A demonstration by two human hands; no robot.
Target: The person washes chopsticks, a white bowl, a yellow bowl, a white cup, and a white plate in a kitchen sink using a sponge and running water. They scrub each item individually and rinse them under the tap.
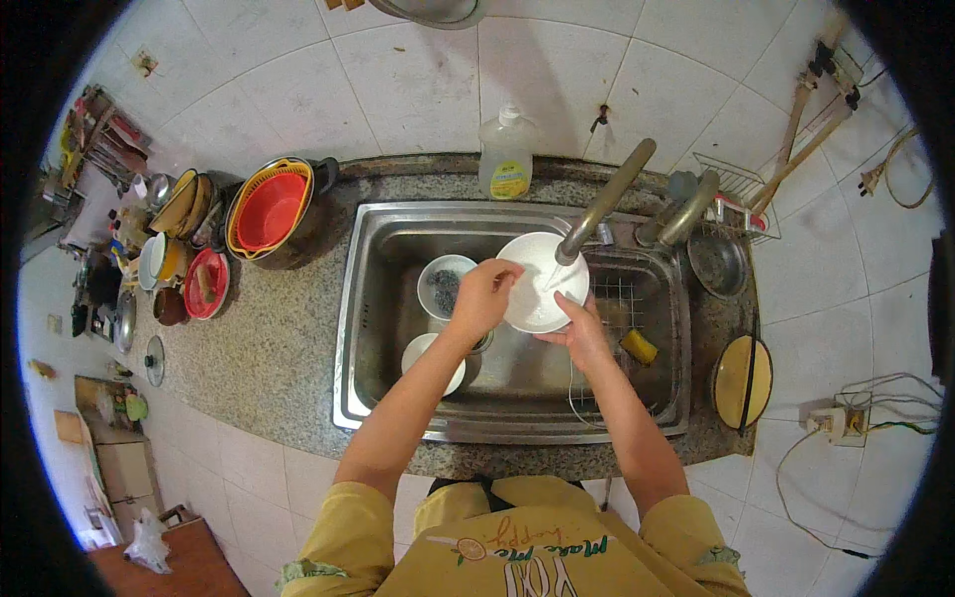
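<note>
Under the metal tap [609, 199], a white bowl [538, 314] is tilted while water runs into it. My right hand [583, 334] grips its lower right edge, thumb on the inside and fingers beneath. At the bowl's left rim, my left hand [484, 298] is closed, its bent fingertips reaching over the inside; its thumb is mostly hidden. To the left in the steel sink [517, 403] is a smaller white bowl [428, 297] with a dark scouring pad [446, 289] in it. Another white bowl [438, 376] lies partly under my left forearm.
A yellow sponge [639, 346] rests on a wire rack [615, 306] in the sink's right side. Behind the sink stands a clear soap bottle [507, 159]. On the left counter are a pot [288, 256] holding a red basket [272, 209] and a red plate [206, 284].
</note>
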